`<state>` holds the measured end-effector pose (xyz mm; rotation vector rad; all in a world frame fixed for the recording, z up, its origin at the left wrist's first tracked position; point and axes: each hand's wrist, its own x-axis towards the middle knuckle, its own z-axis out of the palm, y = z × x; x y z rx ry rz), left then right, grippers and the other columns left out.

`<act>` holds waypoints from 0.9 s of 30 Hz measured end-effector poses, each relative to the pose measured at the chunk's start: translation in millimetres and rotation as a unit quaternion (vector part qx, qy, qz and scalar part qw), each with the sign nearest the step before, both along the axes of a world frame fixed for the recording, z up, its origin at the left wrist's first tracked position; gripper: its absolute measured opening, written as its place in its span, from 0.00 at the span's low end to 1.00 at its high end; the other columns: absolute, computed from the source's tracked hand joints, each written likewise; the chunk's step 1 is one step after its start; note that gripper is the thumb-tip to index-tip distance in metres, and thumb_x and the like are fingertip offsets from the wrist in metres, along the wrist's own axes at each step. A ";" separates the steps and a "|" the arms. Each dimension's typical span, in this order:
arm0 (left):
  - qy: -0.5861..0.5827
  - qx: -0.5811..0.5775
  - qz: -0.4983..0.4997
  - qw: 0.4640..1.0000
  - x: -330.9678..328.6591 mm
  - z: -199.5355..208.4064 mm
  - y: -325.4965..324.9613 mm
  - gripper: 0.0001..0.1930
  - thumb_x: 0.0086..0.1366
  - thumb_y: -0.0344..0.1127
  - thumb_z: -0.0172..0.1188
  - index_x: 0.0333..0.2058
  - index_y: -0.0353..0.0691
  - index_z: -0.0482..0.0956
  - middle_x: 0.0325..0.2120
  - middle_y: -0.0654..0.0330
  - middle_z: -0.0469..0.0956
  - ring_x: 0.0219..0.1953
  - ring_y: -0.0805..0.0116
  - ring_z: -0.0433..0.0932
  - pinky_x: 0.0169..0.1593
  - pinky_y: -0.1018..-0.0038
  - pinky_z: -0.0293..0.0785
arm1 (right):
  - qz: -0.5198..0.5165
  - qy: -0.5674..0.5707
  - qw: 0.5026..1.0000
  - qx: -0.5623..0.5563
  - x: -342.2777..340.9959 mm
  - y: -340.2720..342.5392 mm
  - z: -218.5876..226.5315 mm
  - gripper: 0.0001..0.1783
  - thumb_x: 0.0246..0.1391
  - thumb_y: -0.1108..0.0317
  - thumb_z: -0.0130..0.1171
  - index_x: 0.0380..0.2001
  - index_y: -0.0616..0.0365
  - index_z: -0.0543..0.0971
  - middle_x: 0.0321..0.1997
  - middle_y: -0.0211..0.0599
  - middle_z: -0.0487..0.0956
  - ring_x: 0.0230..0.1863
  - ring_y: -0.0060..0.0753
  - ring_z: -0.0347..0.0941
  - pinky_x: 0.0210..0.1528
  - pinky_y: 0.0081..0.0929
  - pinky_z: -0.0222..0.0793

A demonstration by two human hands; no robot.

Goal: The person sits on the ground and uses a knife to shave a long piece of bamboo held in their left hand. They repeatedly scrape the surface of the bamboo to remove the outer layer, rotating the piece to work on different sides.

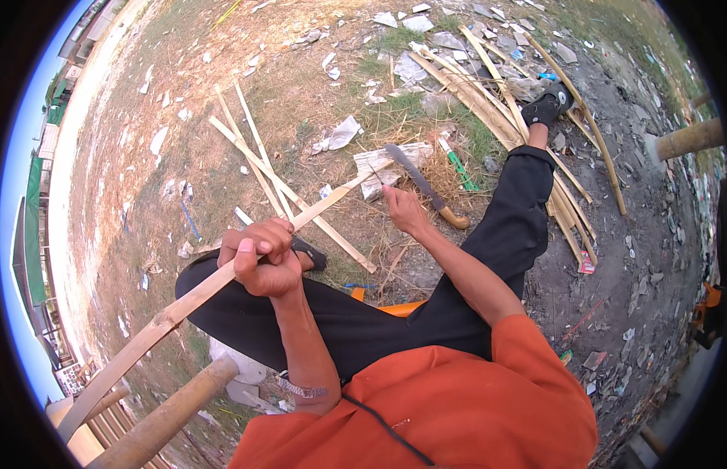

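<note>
My left hand [265, 254] is closed round a long split bamboo strip [199, 295], which runs from the lower left up to the middle of the view. The strip's far end lies by a pale, weathered wood block [410, 156]. At that end my right hand [405, 209] is closed on a thin dark tool [378, 178] that meets the strip; too little of it shows to tell its kind. Just right of my right hand a curved machete [416, 173] with a wooden handle lies across the block, and neither hand touches it.
Several bamboo strips [279, 184] lie crossed at the left. More are piled [488, 102] beside my outstretched right leg [527, 195]. A green-and-white object [459, 166] rests near the block. Thick bamboo poles [172, 410] stand lower left and far right [692, 139]. Broken tile pieces [418, 23] litter the ground.
</note>
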<state>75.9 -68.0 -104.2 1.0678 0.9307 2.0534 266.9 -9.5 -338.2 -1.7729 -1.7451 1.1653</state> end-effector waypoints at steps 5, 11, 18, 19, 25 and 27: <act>0.011 0.044 -0.055 0.997 -0.1 1.3 1.5 0.10 0.55 0.34 0.46 0.17 0.38 0.64 0.05 0.63 0.59 0.07 0.74 0.54 0.20 0.71 0.63 | -0.034 -0.017 0.999 -0.016 2.5 14.7 -11.1 0.33 0.63 0.46 0.33 0.28 0.65 0.78 0.30 0.64 0.76 0.37 0.66 0.72 0.43 0.53 0.65; -0.016 0.039 -0.037 0.998 -4.5 1.8 5.3 0.10 0.56 0.34 0.46 0.17 0.39 0.63 0.05 0.63 0.58 0.06 0.75 0.54 0.18 0.72 0.61 | -0.067 -0.008 0.996 0.050 -4.2 15.7 -41.6 0.29 0.63 0.50 0.39 0.24 0.65 0.75 0.23 0.62 0.74 0.30 0.65 0.71 0.36 0.51 0.65; 0.002 0.012 -0.021 1.000 -5.0 0.4 0.4 0.10 0.56 0.36 0.45 0.17 0.42 0.62 0.05 0.64 0.56 0.07 0.74 0.52 0.23 0.70 0.63 | -0.036 0.031 0.998 0.045 -10.6 -5.5 -5.0 0.31 0.63 0.48 0.36 0.26 0.64 0.78 0.27 0.63 0.75 0.34 0.66 0.72 0.39 0.53 0.65; 0.001 0.012 -0.023 1.000 -2.9 1.0 0.9 0.10 0.56 0.36 0.45 0.17 0.42 0.62 0.05 0.64 0.56 0.07 0.74 0.52 0.23 0.69 0.63 | -0.066 0.009 0.997 0.034 -9.1 -5.6 -16.0 0.31 0.63 0.48 0.36 0.26 0.63 0.78 0.27 0.63 0.75 0.34 0.66 0.72 0.39 0.53 0.65; 0.001 0.024 -0.026 0.999 -3.5 0.4 0.6 0.10 0.56 0.35 0.45 0.17 0.41 0.62 0.05 0.64 0.57 0.07 0.74 0.52 0.21 0.70 0.61 | -0.018 0.102 0.993 0.058 -15.5 -4.4 2.4 0.34 0.63 0.46 0.34 0.24 0.69 0.74 0.23 0.61 0.73 0.30 0.62 0.71 0.35 0.48 0.63; 0.001 0.024 -0.029 0.999 -1.9 2.7 0.6 0.10 0.56 0.35 0.45 0.17 0.41 0.62 0.05 0.64 0.57 0.07 0.74 0.52 0.21 0.70 0.61 | -0.036 0.078 0.996 0.040 -14.2 1.1 -6.8 0.33 0.63 0.47 0.35 0.25 0.68 0.75 0.24 0.61 0.74 0.31 0.63 0.71 0.36 0.48 0.64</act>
